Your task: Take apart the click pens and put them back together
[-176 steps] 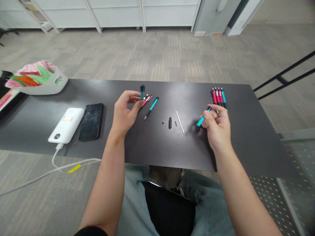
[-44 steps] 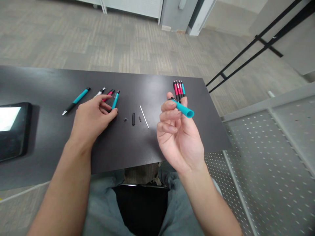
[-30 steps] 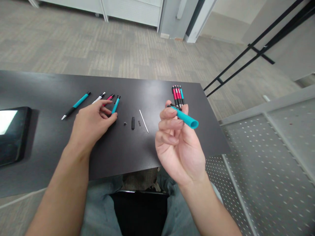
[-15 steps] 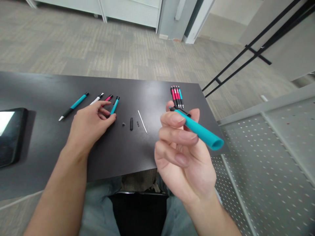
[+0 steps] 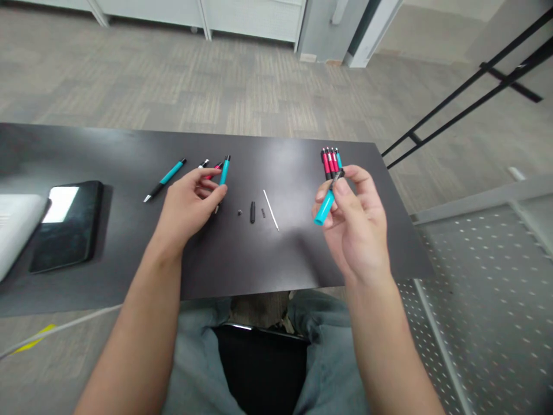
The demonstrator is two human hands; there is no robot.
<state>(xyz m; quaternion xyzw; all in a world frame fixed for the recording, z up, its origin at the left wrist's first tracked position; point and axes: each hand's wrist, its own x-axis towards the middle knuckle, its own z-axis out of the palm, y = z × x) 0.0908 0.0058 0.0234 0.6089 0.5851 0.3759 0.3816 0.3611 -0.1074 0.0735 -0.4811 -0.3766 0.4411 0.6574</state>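
Note:
My right hand (image 5: 356,227) pinches a hollow teal pen barrel (image 5: 325,207) above the black table (image 5: 129,242), its open end pointing down-left. My left hand (image 5: 188,203) rests on the table, fingers loosely curled and touching a teal pen (image 5: 223,170) and a red pen (image 5: 215,168). Between my hands lie loose pen parts: a tiny tip piece (image 5: 239,212), a black grip section (image 5: 252,212), a small spring (image 5: 263,212) and a white refill (image 5: 271,210). A bundle of red and teal pens (image 5: 330,161) lies just beyond my right hand.
Another teal pen (image 5: 165,179) lies left of my left hand. A black phone (image 5: 67,225) and a white power bank (image 5: 12,230) sit at the table's left. A perforated metal chair seat (image 5: 488,300) stands to the right. My jeans show below the table edge.
My right hand has lowered away from the camera and turned the teal barrel so its open end points down-left. The view has shifted left, showing the phone and power bank. My left hand stays put.

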